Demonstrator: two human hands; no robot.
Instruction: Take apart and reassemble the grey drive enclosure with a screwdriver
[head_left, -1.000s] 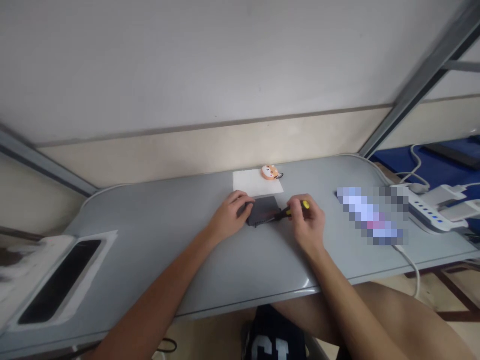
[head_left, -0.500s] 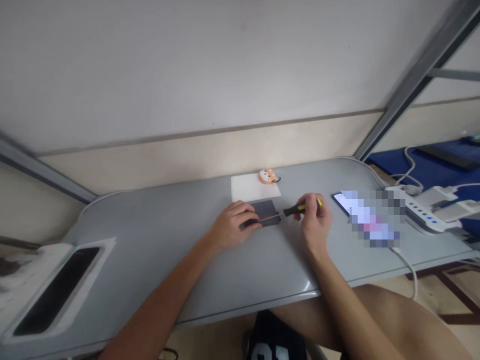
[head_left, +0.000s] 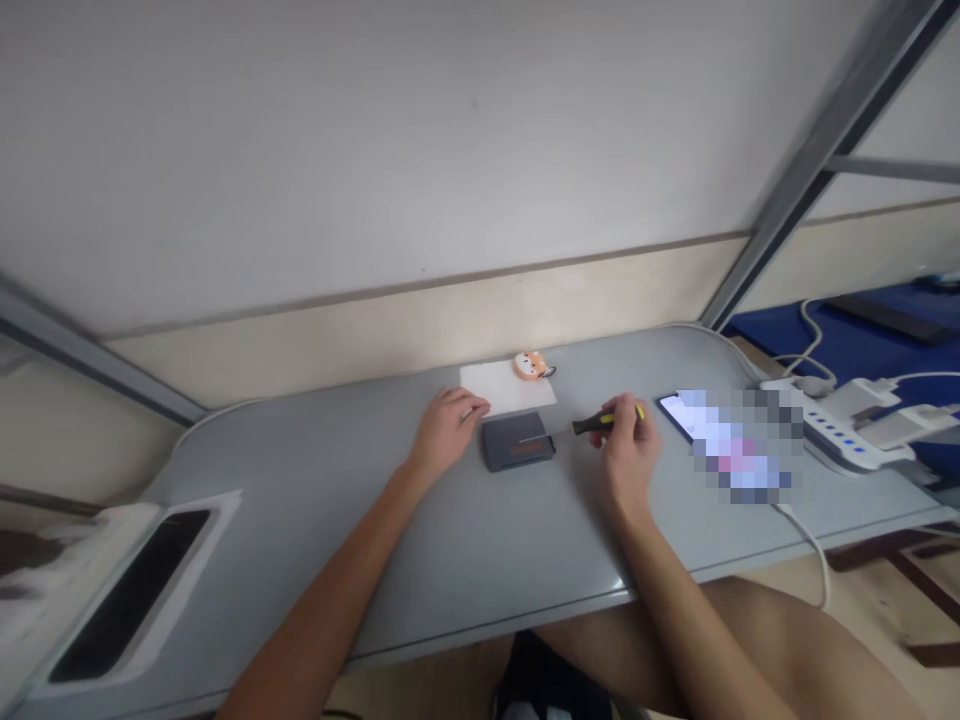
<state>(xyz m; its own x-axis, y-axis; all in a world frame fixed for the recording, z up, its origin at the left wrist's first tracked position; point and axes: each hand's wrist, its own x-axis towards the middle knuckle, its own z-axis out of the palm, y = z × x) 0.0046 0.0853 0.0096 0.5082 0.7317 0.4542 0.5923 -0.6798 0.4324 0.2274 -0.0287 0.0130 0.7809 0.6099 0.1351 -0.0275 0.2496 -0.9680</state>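
Note:
A dark grey box (head_left: 510,436) with vent slots along its front edge lies flat on the desk. My right hand (head_left: 628,445) grips a black-and-yellow screwdriver (head_left: 592,424) by its handle. Its thin metal shaft points left, over the top of the box. Left of the box, by the near edge of a sheet of white paper (head_left: 499,385), is my left hand (head_left: 446,425). Its thumb and fingertips are pinched together, and whatever may be between them is too small to make out. An orange-and-white animal-faced case (head_left: 529,366) with a dark loop rests on the paper.
On the right lies a lit phone (head_left: 720,440) with a white cable, beside a white power strip (head_left: 832,425) holding several plugs. A black flat device (head_left: 135,595) rests on white paper at the left. Metal posts (head_left: 780,215) rise at both desk ends.
My left hand has let go of the box and moved left, toward the paper, uncovering the box's top. My right hand still holds the screwdriver in nearly the same place. The view has shifted slightly.

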